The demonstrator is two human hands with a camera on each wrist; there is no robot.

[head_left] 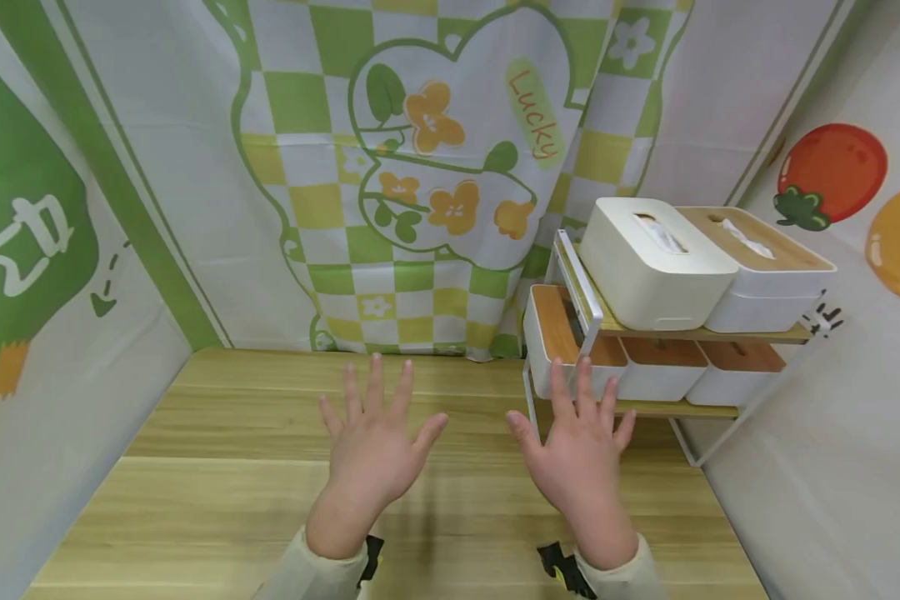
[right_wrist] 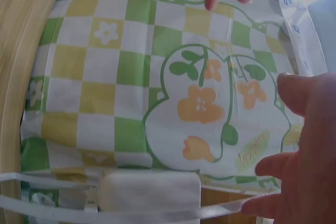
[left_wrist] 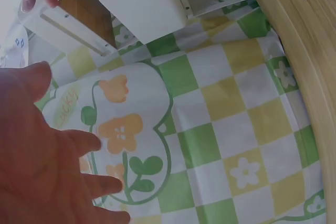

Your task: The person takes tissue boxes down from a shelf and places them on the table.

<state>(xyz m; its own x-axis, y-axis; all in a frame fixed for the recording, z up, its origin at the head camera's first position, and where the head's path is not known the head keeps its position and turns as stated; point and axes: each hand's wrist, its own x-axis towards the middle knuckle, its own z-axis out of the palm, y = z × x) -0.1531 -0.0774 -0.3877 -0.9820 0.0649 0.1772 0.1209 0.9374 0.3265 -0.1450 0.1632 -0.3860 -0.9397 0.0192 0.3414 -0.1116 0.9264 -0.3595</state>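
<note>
Both hands hover over the wooden table with fingers spread and palms facing away. The left hand holds nothing; in the left wrist view its thumb and fingers stretch out in front of the patterned curtain. My right hand, also holding nothing, overlaps the lower front of the white rack in the head view. Fingers of the right hand are extended in the right wrist view, with the left hand's fingertips at the top. Each wrist wears a black strap under a pale sleeve.
At the right stands the two-tier rack. Its top holds a cream tissue box and a white tissue box with a wooden lid. Below sit several white bins with wooden lids. A checkered curtain hangs behind; printed walls flank the table.
</note>
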